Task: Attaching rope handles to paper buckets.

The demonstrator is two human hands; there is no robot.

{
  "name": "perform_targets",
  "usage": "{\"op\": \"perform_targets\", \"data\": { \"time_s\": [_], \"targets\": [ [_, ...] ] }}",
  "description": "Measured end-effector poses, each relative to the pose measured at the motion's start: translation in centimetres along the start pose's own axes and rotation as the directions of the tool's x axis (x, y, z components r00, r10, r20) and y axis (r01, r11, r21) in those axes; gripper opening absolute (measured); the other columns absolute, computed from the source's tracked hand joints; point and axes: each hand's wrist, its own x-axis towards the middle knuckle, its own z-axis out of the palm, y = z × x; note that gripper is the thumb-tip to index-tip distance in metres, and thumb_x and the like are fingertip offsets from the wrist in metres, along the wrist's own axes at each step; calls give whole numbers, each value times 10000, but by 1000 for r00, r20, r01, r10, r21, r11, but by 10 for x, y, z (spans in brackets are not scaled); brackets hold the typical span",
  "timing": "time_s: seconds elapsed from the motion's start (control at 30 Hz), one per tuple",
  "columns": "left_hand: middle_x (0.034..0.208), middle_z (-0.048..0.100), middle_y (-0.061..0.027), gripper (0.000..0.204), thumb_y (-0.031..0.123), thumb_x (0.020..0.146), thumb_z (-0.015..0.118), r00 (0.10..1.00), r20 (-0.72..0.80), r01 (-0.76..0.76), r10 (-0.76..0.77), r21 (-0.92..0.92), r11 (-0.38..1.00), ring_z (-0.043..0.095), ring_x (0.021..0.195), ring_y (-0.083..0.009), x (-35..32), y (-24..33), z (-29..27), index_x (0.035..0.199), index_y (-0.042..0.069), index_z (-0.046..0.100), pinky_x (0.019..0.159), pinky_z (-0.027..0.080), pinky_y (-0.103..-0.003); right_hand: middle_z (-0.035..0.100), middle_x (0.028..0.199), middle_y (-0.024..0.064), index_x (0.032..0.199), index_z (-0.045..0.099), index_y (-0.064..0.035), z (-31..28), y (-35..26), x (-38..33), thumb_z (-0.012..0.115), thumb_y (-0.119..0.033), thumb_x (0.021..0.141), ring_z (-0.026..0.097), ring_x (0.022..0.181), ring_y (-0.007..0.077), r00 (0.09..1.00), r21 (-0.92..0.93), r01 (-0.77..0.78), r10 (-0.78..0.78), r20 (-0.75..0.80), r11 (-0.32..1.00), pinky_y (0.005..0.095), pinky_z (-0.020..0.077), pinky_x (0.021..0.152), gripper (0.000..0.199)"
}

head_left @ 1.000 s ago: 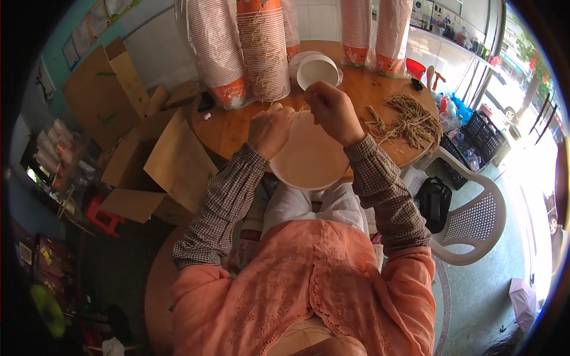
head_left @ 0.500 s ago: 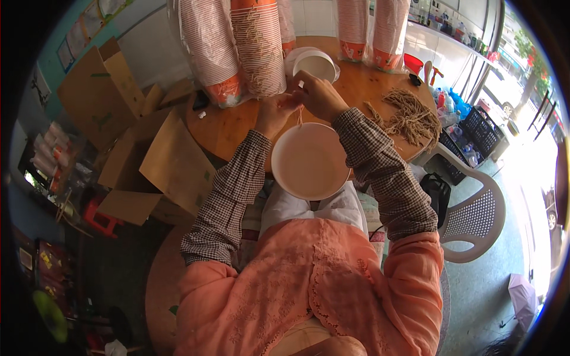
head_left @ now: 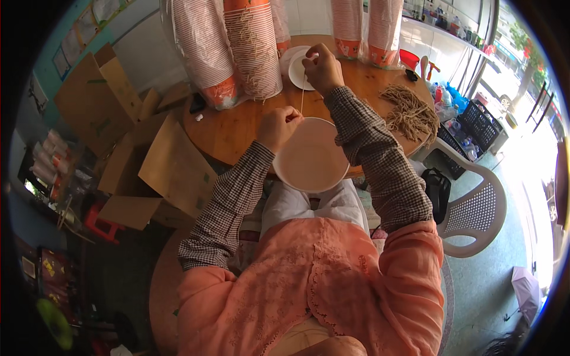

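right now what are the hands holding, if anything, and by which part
A thin pale strand: the right hand holds its upper part, and the left hand's fingers pinch it lower down, near the bowl.

L hand [head_left: 279, 128] pinches a thin string [head_left: 303, 98] down low; R hand [head_left: 325, 68] pinches it higher up, string taut btwn them. Pale round bowl [head_left: 312, 155] just below L hand, over the lap, nr edge of round wooden tbl [head_left: 228, 135]. Smaller white bowl [head_left: 295, 72] on tbl, beyond L hand. Tall stacks of paper containers [head_left: 205, 56], mostly in clear plastic, at far side. Tangled tan string bundle [head_left: 411, 113] at tbl's R. Open cardboard box [head_left: 178, 166] to L; white plastic chair [head_left: 478, 207] to R w/ black bag [head_left: 436, 191].
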Motion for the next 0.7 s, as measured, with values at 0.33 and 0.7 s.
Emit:
{"op": "perform_targets", "data": {
  "time_s": [0.33,0.7],
  "targets": [
    [925,658,-170,100,93,866,533,996,10,-74,89,641,764,657,804,-353,39,-84,-17,904,22,592,692,532,-434,600,708,27,972,603,-27,-102,-59,-40,587,-167,937,513,493,58,731,362,-465,120,671,808,183,386,418,145],
    [1038,662,-106,346,302,991,491,976,-218,-120,4,-522,845,633,951,-204,-41,51,-18,1107,-3,607,874,470,-321,629,862,46,1102,544,-33,-116,-59,-106,501,-107,977,552,618,72,693,685,-714,4,721,146,201,452,525,151]
  ]
}}
